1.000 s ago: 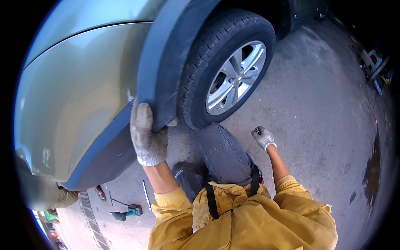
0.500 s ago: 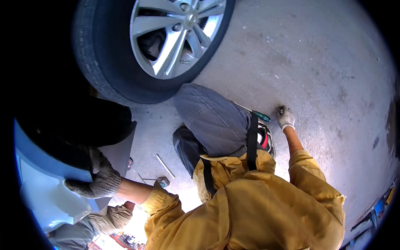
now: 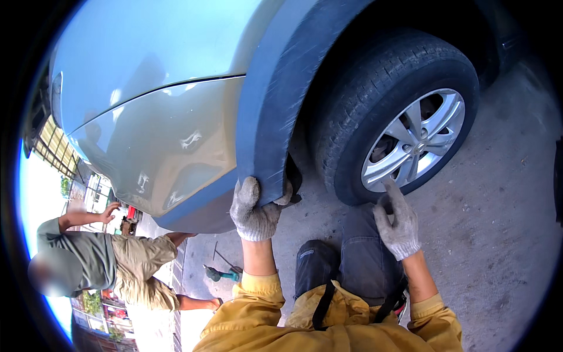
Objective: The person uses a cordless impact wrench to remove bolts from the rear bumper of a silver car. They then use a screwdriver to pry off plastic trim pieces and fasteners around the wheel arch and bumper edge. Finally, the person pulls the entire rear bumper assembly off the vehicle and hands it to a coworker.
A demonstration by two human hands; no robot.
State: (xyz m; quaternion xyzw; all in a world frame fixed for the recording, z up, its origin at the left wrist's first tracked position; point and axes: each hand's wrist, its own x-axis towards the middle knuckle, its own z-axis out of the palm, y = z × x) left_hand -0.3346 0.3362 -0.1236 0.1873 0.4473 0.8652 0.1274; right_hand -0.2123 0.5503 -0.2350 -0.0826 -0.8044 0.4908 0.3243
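My left hand (image 3: 255, 212), in a grey knit glove, is closed around the lower end of the dark grey wheel-arch trim (image 3: 267, 129). Its thumb lies on the outer face; the other fingers reach behind the edge. My right hand (image 3: 399, 226), gloved too, is raised over my knee in front of the tyre (image 3: 375, 111). Thumb and forefinger are stretched apart there, with a dark spot between them that I cannot make out. Beside the hand is the silver alloy wheel (image 3: 416, 138). Above the left hand, the car's bumper panel (image 3: 170, 146) has dents and creases.
A teal and black power tool (image 3: 220, 273) lies on the concrete floor (image 3: 481, 234), near a thin rod (image 3: 224, 256). At the far left another person (image 3: 88, 252) stands by the bumper with an arm raised. My bent knees (image 3: 363, 240) are just below the tyre.
My view has swung left and up, bringing the bumper and the other person into sight. My right hand has risen from the floor toward the wheel. My left hand still grips the trim.
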